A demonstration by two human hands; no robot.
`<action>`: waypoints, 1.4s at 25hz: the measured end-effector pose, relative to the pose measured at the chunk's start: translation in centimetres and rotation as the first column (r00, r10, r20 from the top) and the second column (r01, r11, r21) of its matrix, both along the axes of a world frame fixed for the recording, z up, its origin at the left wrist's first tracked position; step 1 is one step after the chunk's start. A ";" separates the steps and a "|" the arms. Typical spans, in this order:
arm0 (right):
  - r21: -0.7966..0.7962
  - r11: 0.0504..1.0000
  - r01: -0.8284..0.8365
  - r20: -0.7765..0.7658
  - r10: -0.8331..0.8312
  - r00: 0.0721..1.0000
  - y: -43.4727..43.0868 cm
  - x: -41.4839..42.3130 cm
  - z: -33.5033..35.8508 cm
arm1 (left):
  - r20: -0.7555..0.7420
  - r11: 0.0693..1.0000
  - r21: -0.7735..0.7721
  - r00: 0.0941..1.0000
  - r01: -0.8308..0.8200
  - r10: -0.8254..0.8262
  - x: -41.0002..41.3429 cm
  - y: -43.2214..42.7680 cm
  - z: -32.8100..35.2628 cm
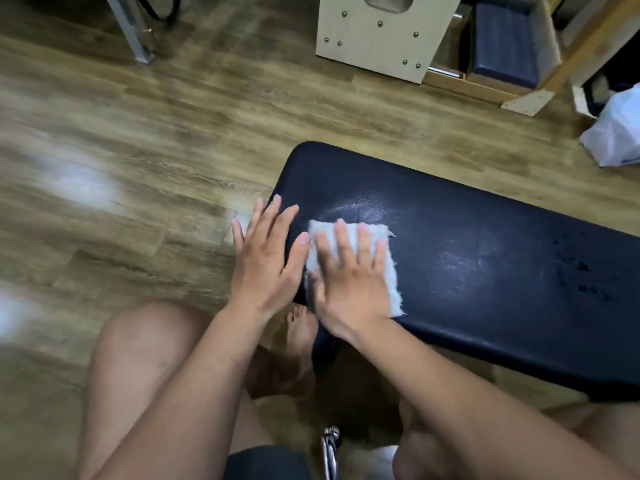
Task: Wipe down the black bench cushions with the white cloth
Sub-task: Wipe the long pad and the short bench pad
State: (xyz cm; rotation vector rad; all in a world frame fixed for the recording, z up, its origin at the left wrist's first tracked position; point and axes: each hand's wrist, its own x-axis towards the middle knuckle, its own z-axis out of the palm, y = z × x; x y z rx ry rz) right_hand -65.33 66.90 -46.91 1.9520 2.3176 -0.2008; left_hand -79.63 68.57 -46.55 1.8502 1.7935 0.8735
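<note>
A long black bench cushion (478, 258) runs from the centre to the right edge, with wet streaks shining on its top. A folded white cloth (389, 268) lies flat on the cushion's left end. My right hand (349, 282) presses down on the cloth with fingers spread. My left hand (266, 258) rests flat on the cushion's left end beside the cloth, fingers apart and holding nothing.
Wood-look floor (138, 150) surrounds the bench. A pale wooden box with metal studs (381, 32) and a wooden frame holding a dark blue pad (502, 43) stand at the back. A white plastic bag (616, 133) lies at the right. My bare knee (145, 358) and foot (301, 337) are below.
</note>
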 end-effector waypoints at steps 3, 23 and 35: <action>-0.061 0.976 -0.209 0.134 0.215 0.967 3.5 -5.7 -0.4 | 0.055 0.997 0.029 0.996 -0.069 0.067 -1.2 0.1 0.2; -0.039 0.906 0.421 0.081 -0.417 0.905 4.3 21.4 0.3 | -0.404 0.891 -0.246 0.796 0.381 -0.451 7.8 -1.4 1.0; 0.055 0.998 0.005 -0.093 0.001 0.996 -6.1 16.3 -0.1 | -0.435 0.841 -0.376 0.728 0.388 -0.530 16.9 -2.1 5.5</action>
